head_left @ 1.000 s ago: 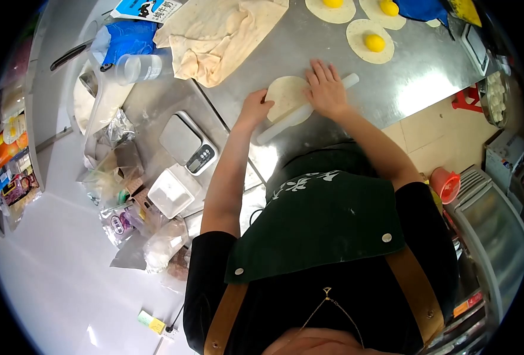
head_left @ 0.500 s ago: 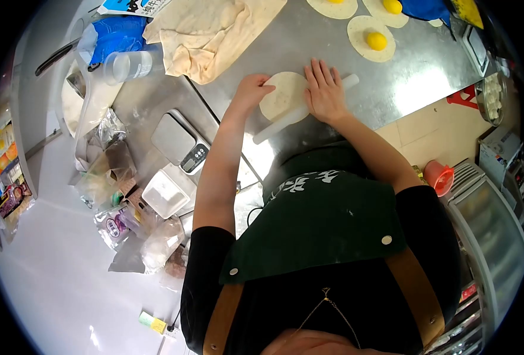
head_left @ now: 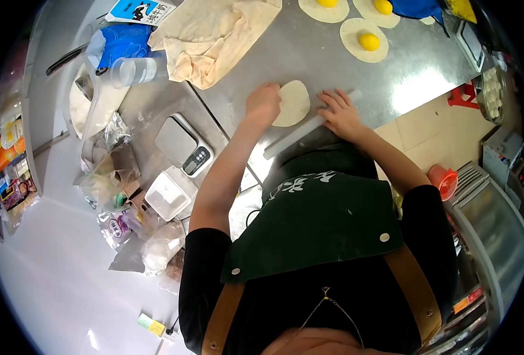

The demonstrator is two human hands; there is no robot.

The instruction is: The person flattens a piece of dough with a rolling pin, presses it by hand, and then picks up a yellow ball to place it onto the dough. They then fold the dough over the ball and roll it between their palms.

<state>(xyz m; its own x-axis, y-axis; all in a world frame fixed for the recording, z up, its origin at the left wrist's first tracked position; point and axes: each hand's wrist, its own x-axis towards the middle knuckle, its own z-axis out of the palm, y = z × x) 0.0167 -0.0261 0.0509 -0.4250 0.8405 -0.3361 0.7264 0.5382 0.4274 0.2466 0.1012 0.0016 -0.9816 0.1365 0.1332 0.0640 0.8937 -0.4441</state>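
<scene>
A flat round of pale dough (head_left: pixel 293 102) lies on the steel table (head_left: pixel 309 53). My left hand (head_left: pixel 263 105) grips its left edge with curled fingers. My right hand (head_left: pixel 340 112) rests palm down, fingers spread, on a white rolling pin (head_left: pixel 302 131). The pin lies slantwise along the near edge of the dough. Three more dough rounds, each with a yellow ball (head_left: pixel 368 41) on top, sit farther back on the table.
A crumpled beige cloth (head_left: pixel 214 32) lies at the back left. A digital scale (head_left: pixel 185 145) and a white box (head_left: pixel 167 194) stand left of my arm, among plastic bags (head_left: pixel 132 228). A red stool (head_left: pixel 464 94) stands beyond the table's right edge.
The rolling pin has come back toward me, off the middle of the dough to its near edge, with my right hand on it. My left hand stays at the dough's left edge.
</scene>
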